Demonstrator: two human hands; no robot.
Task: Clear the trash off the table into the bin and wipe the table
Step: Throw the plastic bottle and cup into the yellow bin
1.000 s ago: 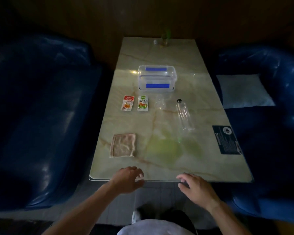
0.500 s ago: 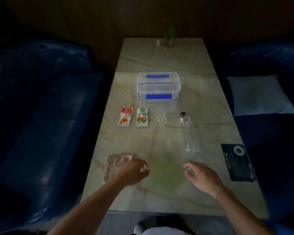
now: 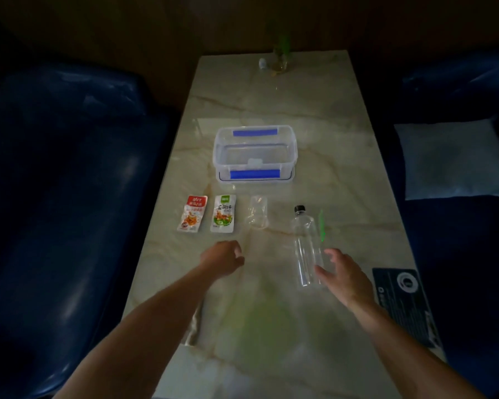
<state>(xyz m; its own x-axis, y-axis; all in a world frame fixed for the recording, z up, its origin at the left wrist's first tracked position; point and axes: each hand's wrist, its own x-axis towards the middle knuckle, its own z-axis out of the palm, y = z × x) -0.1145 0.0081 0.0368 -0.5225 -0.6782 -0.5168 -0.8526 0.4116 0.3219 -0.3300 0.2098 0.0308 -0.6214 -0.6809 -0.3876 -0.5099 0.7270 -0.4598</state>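
A clear plastic bin [image 3: 255, 156] with blue tape strips stands mid-table on the marble table [image 3: 343, 168]. In front of it lie a red snack packet [image 3: 192, 213], a green snack packet [image 3: 223, 213], a clear crumpled cup [image 3: 258, 211] and an empty clear bottle [image 3: 306, 246] with a black cap. My left hand [image 3: 224, 258] hovers just below the packets, fingers curled, holding nothing. My right hand [image 3: 342, 273] is spread open right beside the bottle's base, its thumb near the bottle. A beige cloth [image 3: 195, 326] peeks out under my left forearm.
A dark card [image 3: 404, 300] lies at the table's right edge. A small glass vase with a green plant [image 3: 280, 57] and a small white object [image 3: 262, 63] stand at the far end. Dark blue sofas flank both sides; a pale cushion [image 3: 450, 159] rests on the right one.
Both hands have moved forward from the near table edge, the left past the cloth toward the packets, the right up to the bottle. The view has come closer to the table.
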